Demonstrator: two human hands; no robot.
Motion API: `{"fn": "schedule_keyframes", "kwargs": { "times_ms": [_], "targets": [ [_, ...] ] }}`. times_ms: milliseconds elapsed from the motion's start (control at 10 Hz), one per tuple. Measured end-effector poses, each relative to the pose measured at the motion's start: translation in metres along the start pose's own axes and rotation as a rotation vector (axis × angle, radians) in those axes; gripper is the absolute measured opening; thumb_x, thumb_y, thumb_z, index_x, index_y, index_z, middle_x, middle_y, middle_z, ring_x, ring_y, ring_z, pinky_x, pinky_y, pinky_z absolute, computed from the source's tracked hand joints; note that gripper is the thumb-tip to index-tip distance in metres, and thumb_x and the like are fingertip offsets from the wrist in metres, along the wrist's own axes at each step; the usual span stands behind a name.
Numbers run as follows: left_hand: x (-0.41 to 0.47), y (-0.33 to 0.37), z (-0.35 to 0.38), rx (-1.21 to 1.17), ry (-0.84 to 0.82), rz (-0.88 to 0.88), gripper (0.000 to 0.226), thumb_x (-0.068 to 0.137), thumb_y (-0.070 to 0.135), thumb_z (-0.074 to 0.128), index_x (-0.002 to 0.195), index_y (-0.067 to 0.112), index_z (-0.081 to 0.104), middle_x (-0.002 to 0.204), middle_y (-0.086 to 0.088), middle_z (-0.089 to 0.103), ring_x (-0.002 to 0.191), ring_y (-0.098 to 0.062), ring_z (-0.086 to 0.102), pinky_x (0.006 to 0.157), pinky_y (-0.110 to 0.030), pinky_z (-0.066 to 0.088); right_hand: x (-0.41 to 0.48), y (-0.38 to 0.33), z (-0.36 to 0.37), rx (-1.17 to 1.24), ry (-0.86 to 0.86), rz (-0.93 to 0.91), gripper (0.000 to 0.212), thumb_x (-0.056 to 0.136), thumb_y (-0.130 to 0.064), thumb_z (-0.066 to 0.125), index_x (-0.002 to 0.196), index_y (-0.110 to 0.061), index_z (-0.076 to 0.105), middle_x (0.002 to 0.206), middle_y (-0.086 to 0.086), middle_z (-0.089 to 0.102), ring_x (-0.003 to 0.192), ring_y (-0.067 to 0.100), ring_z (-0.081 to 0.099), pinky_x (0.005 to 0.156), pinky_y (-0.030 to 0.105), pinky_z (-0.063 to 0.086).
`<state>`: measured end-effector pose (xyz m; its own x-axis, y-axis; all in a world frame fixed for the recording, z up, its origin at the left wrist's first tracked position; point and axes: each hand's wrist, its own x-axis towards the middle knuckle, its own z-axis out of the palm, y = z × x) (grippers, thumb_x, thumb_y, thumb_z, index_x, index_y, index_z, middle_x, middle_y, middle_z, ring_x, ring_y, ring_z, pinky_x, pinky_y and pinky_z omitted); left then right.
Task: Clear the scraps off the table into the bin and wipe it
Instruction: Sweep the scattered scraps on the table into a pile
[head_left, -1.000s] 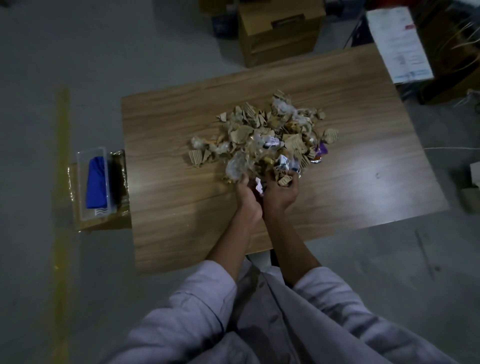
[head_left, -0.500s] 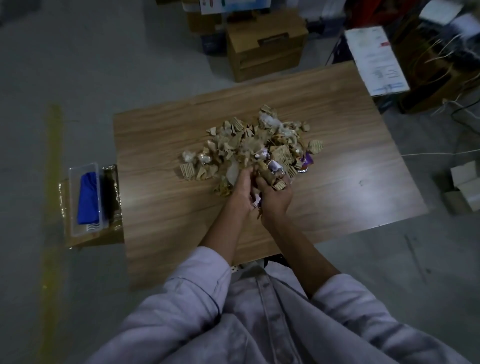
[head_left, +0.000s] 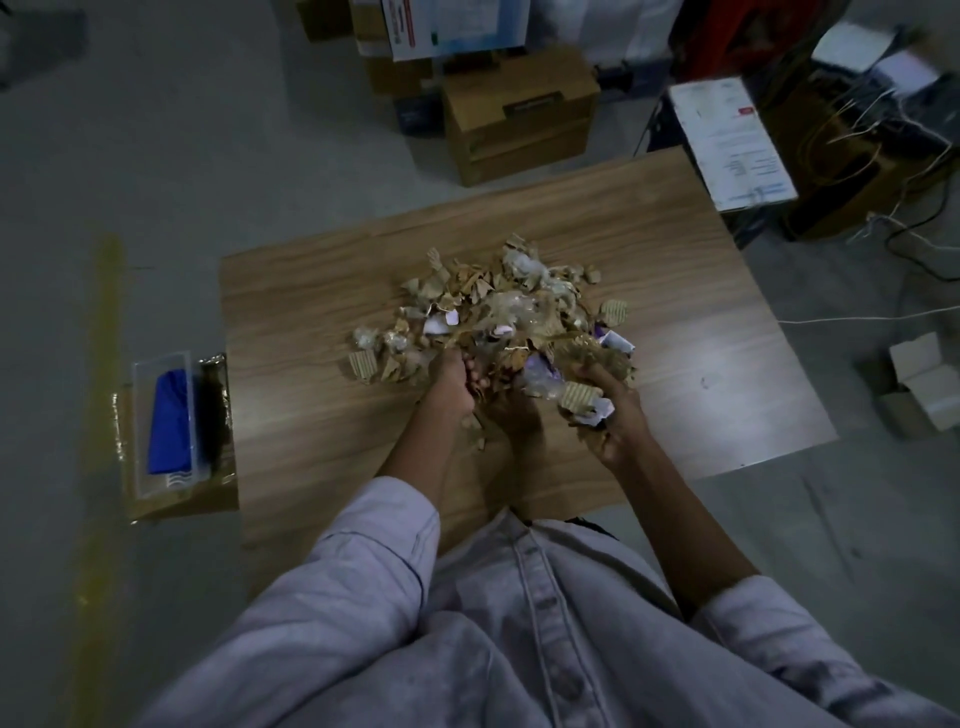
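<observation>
Both the left hand (head_left: 451, 385) and right hand (head_left: 609, 415) curl around handfuls of scraps (head_left: 498, 306) heaped just beyond them on the table (head_left: 311, 312); cupping tighter should stop bits spilling.

Bare table (head_left: 311, 322) either side of the central scrap pile (head_left: 493, 306), tray-topped box (head_left: 176, 506) against its left edge, cardboard box (head_left: 519, 119) beyond far edge
</observation>
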<state>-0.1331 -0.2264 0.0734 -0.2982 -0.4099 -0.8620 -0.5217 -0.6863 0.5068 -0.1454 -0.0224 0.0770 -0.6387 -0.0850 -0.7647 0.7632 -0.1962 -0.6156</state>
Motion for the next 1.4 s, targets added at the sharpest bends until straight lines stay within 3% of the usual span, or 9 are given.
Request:
{"fn": "schedule_keyframes", "kwargs": {
  "times_ms": [200,300,400,500,600,800,1100,1200,1400],
  "targets": [
    [-0.007,-0.018,0.015,0.234,-0.091,0.164,0.02,0.102,0.017,0.044,0.087,0.01,0.056,0.065,-0.007,0.046,0.051,-0.014,0.038,0.048,-0.027,0.031,-0.002,-0.014,0.001,-0.139,-0.098,-0.076,0.023,0.09,-0.015,0.072,0.111,-0.013,0.063,0.082,-0.005,0.076,0.065,0.011,0.072,0.056,0.028,0.06],
    [-0.016,-0.022,0.018,0.179,-0.178,0.306,0.027,0.092,0.005,0.048,0.11,-0.003,0.067,0.08,-0.031,0.053,0.058,-0.016,0.047,0.049,-0.026,0.039,-0.008,-0.019,0.007,-0.289,-0.18,-0.206,0.015,0.092,-0.001,0.068,0.106,-0.006,0.065,0.073,-0.011,0.076,0.065,0.007,0.073,0.057,0.026,0.06],
    [-0.025,-0.017,0.021,0.135,-0.332,0.436,0.019,0.093,0.014,0.05,0.087,0.006,0.066,0.07,-0.006,0.052,0.055,-0.011,0.05,0.054,-0.03,0.041,-0.011,-0.026,0.01,-0.434,-0.242,-0.404,0.041,0.082,0.02,0.065,0.12,0.005,0.066,0.08,-0.008,0.077,0.074,0.009,0.073,0.064,0.024,0.057],
    [-0.029,-0.011,0.028,0.262,-0.438,0.457,0.022,0.096,0.038,0.057,0.095,0.021,0.072,0.096,0.0,0.071,0.088,-0.018,0.068,0.077,-0.036,0.052,-0.015,-0.033,0.015,-0.58,-0.327,-0.505,0.043,0.075,0.018,0.075,0.113,-0.001,0.07,0.086,-0.004,0.076,0.078,0.009,0.07,0.068,0.025,0.054],
    [-0.027,-0.009,0.034,0.353,-0.443,0.372,0.028,0.091,0.035,0.065,0.101,0.011,0.074,0.105,-0.014,0.072,0.092,-0.028,0.066,0.081,-0.04,0.048,-0.02,-0.037,0.019,-0.68,-0.388,-0.575,0.039,0.072,0.013,0.081,0.103,-0.009,0.07,0.091,-0.003,0.072,0.08,0.0,0.068,0.073,0.016,0.051],
    [-0.017,-0.008,0.033,0.282,-0.225,0.293,0.019,0.104,0.013,0.043,0.097,0.016,0.061,0.099,-0.01,0.063,0.087,-0.024,0.058,0.073,-0.035,0.048,-0.013,-0.039,0.008,-0.716,-0.439,-0.587,0.038,0.072,0.011,0.081,0.104,0.008,0.061,0.102,0.027,0.066,0.088,0.024,0.067,0.08,0.043,0.058],
    [-0.007,0.011,0.032,0.096,0.08,0.327,0.037,0.108,0.012,0.028,0.136,0.002,0.05,0.133,-0.022,0.059,0.113,-0.034,0.061,0.095,-0.041,0.05,-0.018,-0.039,-0.002,-0.667,-0.533,-0.486,0.027,0.075,0.018,0.075,0.091,0.007,0.056,0.083,0.014,0.059,0.075,0.024,0.058,0.064,0.037,0.053],
    [-0.007,0.009,0.036,0.102,0.109,0.343,0.034,0.106,0.011,0.031,0.127,0.0,0.055,0.129,-0.024,0.061,0.115,-0.039,0.061,0.081,-0.035,0.047,-0.018,-0.04,-0.002,-0.586,-0.537,-0.472,0.031,0.074,0.021,0.071,0.086,-0.005,0.059,0.076,0.004,0.061,0.071,0.02,0.059,0.062,0.032,0.052],
    [-0.024,-0.014,0.036,0.359,-0.045,0.46,0.03,0.097,0.024,0.05,0.07,0.011,0.049,0.068,-0.005,0.049,0.063,-0.02,0.044,0.06,-0.032,0.03,-0.016,-0.042,0.0,-0.313,-0.321,-0.472,0.034,0.082,0.013,0.071,0.09,-0.019,0.066,0.087,0.003,0.07,0.089,0.024,0.068,0.08,0.042,0.055]
  ]
}}
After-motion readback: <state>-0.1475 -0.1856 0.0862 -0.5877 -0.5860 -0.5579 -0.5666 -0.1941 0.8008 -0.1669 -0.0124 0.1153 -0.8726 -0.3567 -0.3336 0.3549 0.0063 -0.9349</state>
